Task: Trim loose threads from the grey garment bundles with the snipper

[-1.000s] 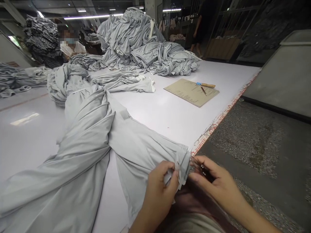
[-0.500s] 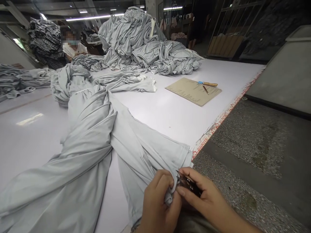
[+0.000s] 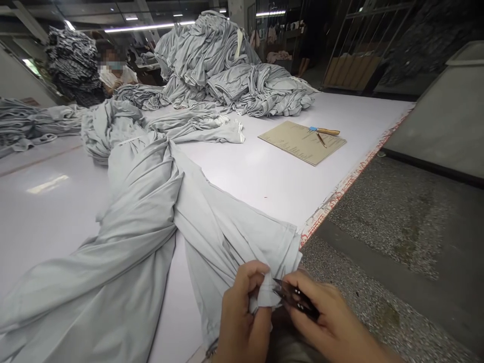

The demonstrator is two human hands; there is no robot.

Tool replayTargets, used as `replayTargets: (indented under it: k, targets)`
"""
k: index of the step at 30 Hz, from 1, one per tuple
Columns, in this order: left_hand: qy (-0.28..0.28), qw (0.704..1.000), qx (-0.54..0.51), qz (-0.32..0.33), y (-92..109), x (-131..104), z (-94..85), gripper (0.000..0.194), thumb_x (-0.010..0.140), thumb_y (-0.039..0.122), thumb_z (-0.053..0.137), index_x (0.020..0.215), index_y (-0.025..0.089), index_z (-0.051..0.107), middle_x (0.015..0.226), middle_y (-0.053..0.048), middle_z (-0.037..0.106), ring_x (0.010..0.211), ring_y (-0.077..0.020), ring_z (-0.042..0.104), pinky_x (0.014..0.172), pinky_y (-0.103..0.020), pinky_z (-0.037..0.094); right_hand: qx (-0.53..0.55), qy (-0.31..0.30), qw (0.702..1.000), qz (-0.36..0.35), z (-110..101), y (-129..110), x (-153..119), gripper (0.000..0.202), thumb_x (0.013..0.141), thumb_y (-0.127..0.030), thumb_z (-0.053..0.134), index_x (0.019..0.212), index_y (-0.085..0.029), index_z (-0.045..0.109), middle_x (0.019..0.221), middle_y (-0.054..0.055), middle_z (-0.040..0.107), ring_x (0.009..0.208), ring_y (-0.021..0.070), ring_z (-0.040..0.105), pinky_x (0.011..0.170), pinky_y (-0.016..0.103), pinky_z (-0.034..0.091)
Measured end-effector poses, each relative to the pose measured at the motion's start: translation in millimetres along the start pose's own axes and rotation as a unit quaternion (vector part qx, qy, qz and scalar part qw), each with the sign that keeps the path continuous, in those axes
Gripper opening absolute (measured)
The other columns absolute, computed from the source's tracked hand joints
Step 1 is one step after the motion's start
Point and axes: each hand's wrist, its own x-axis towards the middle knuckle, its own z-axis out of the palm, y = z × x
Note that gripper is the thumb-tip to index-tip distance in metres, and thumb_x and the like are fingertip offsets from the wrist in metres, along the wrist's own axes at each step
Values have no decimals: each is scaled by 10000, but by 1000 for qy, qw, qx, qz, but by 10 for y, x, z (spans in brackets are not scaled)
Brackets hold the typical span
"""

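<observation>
A light grey garment (image 3: 227, 217) lies spread over the near part of the table, one end reaching the table's edge. My left hand (image 3: 242, 307) is closed on a bunched fold of it, with a small piece of cloth showing between thumb and fingers. Dark thread snips (image 3: 297, 297) sit in my right hand (image 3: 325, 312), which is closed round them. Their pointed tips are at the pinched cloth, just right of my left fingers. Whether the blades touch the fabric I cannot tell.
Big heaps of grey garments (image 3: 204, 55) stand at the back of the white table (image 3: 242, 171). Brown cardboard (image 3: 291, 143) holds a wooden-handled tool (image 3: 325, 130) and a pen (image 3: 321, 140). A masked person (image 3: 117, 75) is behind at left. A large pale bin (image 3: 446, 111) stands right.
My left hand has turned the cloth, so more of its pale fold shows between the fingers. The snips have shifted slightly down and right, with their tips still near the cloth.
</observation>
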Motion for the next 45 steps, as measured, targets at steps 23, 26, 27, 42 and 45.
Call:
replayTargets:
  k: [23,26,27,42,45]
  targets:
    - [21,999,21,44,-142,-43,-44,160,734,91,528,825,217,569,641,47,496,563,-111,418,526,-215,313,-4,52,999,-13,-36,-187,-53,385,994,-419,322,803,-245,607,567,-17,625,503,162,610,514,240,459]
    - [27,999,3,23,-125,-47,-38,153,747,102,530,832,221,574,631,54,501,551,-104,411,514,-211,304,5,36,999,15,-43,-177,-63,331,979,-395,378,806,-244,616,608,-10,648,581,167,638,532,224,472]
    - [28,999,-2,18,-121,-47,-37,147,751,107,530,833,221,576,628,55,501,548,-102,409,514,-209,304,9,32,999,20,-46,-173,-64,307,971,-393,401,821,-243,623,629,-7,661,610,169,646,534,219,473]
    - [37,999,-8,-11,-70,-46,-44,102,722,131,566,772,209,607,655,39,573,573,-98,495,514,-200,331,31,-17,999,-10,-35,-85,-4,280,970,-351,394,776,-218,545,635,-19,610,567,139,603,528,199,413]
    - [57,998,-13,-22,-60,-51,-33,100,719,141,571,767,214,618,653,42,583,575,-94,505,513,-193,334,26,5,1000,-5,-27,-106,-27,297,971,-390,390,792,-214,548,654,-16,616,587,141,610,535,201,414]
